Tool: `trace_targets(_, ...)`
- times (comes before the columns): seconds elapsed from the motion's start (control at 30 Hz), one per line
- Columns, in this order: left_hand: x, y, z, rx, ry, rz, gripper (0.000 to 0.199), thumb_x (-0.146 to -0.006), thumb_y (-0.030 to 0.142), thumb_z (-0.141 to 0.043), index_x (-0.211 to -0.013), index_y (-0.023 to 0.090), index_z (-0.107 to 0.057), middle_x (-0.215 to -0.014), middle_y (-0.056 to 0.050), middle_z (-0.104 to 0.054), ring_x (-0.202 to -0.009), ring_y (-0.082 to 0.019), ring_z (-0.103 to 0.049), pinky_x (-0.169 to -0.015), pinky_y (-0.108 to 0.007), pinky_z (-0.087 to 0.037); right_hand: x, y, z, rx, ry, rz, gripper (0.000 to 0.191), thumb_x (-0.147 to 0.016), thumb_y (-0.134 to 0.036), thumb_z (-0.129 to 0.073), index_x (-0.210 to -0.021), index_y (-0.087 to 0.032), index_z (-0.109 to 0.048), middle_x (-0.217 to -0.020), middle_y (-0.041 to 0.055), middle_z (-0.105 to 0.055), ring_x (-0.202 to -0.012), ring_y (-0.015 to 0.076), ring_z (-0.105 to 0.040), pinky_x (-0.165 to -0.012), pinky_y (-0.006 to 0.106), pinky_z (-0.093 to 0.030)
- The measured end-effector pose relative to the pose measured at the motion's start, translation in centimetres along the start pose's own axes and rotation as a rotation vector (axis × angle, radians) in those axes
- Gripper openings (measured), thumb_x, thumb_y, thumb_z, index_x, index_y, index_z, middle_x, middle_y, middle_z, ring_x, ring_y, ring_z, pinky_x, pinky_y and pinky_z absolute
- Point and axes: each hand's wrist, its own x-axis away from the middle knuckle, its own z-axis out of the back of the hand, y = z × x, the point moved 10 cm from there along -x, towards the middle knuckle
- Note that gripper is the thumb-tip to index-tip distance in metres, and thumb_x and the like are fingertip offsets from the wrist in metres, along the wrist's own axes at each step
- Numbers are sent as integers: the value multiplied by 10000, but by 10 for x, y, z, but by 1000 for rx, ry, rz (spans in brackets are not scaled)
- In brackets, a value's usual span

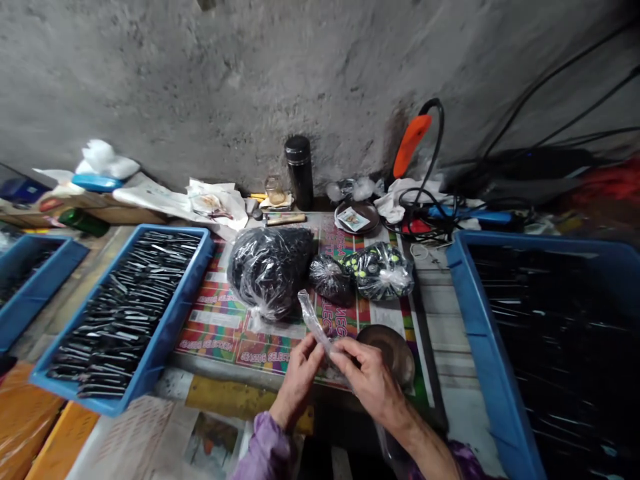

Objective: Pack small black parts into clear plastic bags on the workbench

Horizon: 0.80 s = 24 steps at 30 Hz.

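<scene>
A narrow plastic strip (311,319) is slanting up over the near middle of the printed table cover (213,333), its free end pointing toward the large bag of black pieces (270,267). The left hand (295,380) is pinching its lower part between thumb and forefinger, and the right hand (370,377) is pinching it just beside, so the 2 sets of fingertips are nearly meeting. Handling such thin film well is probably calling for light, dry fingertips, 1 hand steadying while the other is rubbing the layers, with no hard pulling that could be stretching or creasing it. Keeping the wrists low is likely helping the fine grip. Beyond the hands, a small knotted bag (330,277) and a bag of black and green pieces (383,270) are sitting side by side, and a dark round dish (395,350) is lying near the right hand. Farther out, 2 blue trays are standing on the left, the nearer (175,303) holding rows of black pieces, and a blue bin (495,373) is standing on the right
</scene>
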Motion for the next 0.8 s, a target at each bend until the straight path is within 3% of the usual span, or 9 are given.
trace_targets(0.13, 5, -39, -21, 431, -51, 220, 757, -673, 725, -802, -1186, 172, -745, -1110, -134, -750, -1084, -294, -686, -972, -397, -521, 3, -2, -2, -93, -55, -85, 254, -867, -369, -575, -749, -171, -682, -700, 15, -649, -664, 152, -598, -630, 216, -464)
trace_targets(0.27, 7, -55, -26, 637, 6, 278, 572, -571, 552, -946, -968, 172, -788, -967, -75, -755, -879, -192, -685, -861, -306, -530, 8, 15, 13, -101, 26, -136, 275, -830, -425, -604, -752, -179, -702, -693, 24, -657, -659, 173, -612, -622, 238, -492)
trace_targets(0.4, 9, -53, -22, 560, 9, 270, 474, -609, 505, -943, -875, 159, -758, -800, -34, -710, -749, -156, -648, -802, -309, -536, 17, 43, 43, -42, 188, -197, 250, -741, -443, -677, -719, -194, -692, -658, 27, -638, -615, 178, -594, -582, 258, -487)
trace_targets(0.53, 13, -55, -13, 483, 58, 305, 504, -554, 485, -974, -843, 150, -734, -707, 0, -668, -632, -100, -589, -700, -263, -515, 25, 70, 59, -111, 236, -329, 294, -687, -484, -702, -674, -193, -661, -567, 8, -551, -483, 138, -475, -458, 251, -396)
trace_targets(0.63, 17, -54, -11, 448, 91, 324, 564, -502, 485, -992, -871, 142, -738, -712, 0, -679, -620, -98, -589, -632, -237, -484, 31, 81, 67, -150, 282, -419, 337, -657, -516, -705, -679, -182, -665, -540, -3, -520, -448, 113, -415, -417, 234, -326)
trace_targets(0.8, 20, -52, -14, 374, 111, 343, 620, -454, 468, -1005, -902, 136, -733, -750, -11, -702, -644, -112, -613, -624, -239, -476, 35, 90, 80, -132, 366, -414, 355, -663, -527, -712, -699, -175, -693, -586, 26, -598, -494, 130, -474, -443, 239, -369)
